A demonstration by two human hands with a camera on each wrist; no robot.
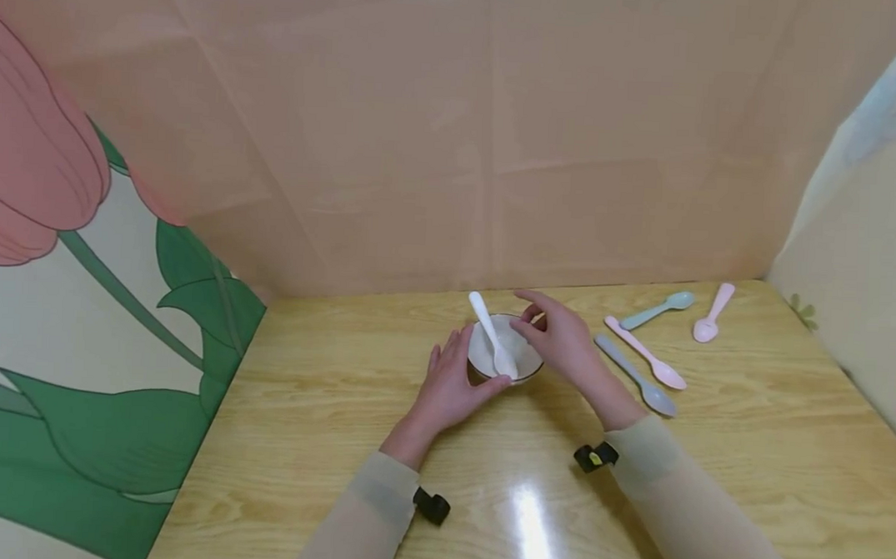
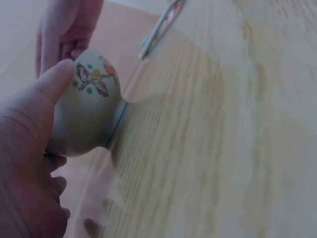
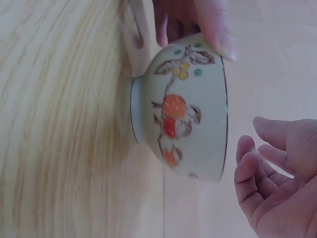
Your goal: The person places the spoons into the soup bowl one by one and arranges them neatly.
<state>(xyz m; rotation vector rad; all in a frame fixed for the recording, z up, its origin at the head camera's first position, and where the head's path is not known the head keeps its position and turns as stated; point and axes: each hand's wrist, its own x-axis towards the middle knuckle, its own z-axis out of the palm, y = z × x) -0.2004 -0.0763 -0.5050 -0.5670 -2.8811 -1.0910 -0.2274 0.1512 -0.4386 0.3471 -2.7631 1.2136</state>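
Painted bowl [image 3: 198,106] looked stiff, slick, probably breakable tbh
Left grip [image 1: 451,390] held its side, smart spot; right grip [image 1: 568,343] half-curled, empty

Head cam looks forward and down at the counter [image 1: 322,407] from well back. The wrist cams sit low and way closer, both tipped sideways, and they share the bowl [image 3: 190,114], one from its left, one from its right.

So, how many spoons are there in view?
5. The white spoon rests in the bowl. On the table, right of it: a green spoon, a grey spoon, a pink spoon between them, and a second pink spoon farthest right.
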